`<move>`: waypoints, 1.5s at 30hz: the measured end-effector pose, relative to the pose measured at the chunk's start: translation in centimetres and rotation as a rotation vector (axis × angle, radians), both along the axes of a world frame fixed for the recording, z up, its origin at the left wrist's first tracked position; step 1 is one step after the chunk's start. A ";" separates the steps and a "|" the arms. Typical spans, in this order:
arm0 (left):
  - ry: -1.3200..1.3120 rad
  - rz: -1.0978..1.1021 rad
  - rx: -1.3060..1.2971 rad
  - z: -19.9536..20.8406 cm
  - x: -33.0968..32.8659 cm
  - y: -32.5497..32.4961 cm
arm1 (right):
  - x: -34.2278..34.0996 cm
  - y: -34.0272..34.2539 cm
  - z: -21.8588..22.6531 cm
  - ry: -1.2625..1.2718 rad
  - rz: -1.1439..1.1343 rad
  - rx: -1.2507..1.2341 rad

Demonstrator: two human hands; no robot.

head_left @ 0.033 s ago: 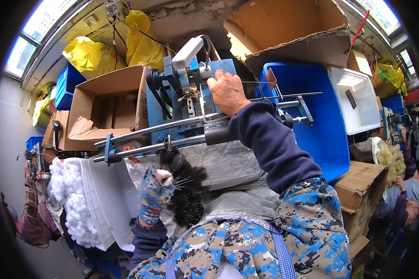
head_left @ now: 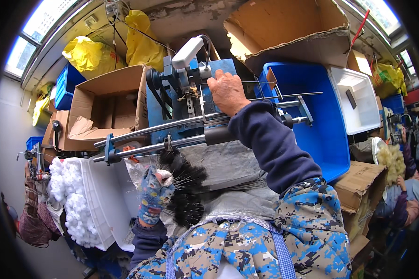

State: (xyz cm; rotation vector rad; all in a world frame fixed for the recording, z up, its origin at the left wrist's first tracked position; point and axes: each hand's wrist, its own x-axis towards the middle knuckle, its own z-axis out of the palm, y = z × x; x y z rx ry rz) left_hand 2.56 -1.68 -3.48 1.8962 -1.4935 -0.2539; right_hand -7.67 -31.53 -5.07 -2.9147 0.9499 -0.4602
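Note:
My left hand [head_left: 156,189], in a patterned cloth glove with bare fingertips, is closed beside a black bristly bundle [head_left: 185,188]. Thin pale wires stick out around its fingers and across the black tufts. Ahead, my bare right hand [head_left: 227,92] rests on the bench machine [head_left: 187,88] with its fingers curled; what lies under them is hidden. Two parallel metal rods [head_left: 160,145] cross the front of the machine, and a dark cylinder [head_left: 219,135] sits on the nearer one below my right wrist.
A cardboard box [head_left: 108,102] stands left of the machine, a large blue bin [head_left: 331,139] right of it. White fluffy pieces [head_left: 74,204] fill a white tub [head_left: 95,200] at left. Another carton [head_left: 302,44] stands behind. Other people work at both far sides.

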 end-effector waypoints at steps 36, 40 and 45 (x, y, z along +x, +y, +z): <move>-0.093 0.034 -0.027 2.7 -0.8 1.1 | -0.1 3.3 -0.9 0.022 0.033 0.191; 0.115 0.242 0.003 0.5 0.0 3.8 | -3.3 1.3 1.3 0.006 0.008 0.149; 0.532 0.363 -0.047 2.2 -2.1 1.8 | -4.6 -2.5 1.7 0.038 -0.094 -0.086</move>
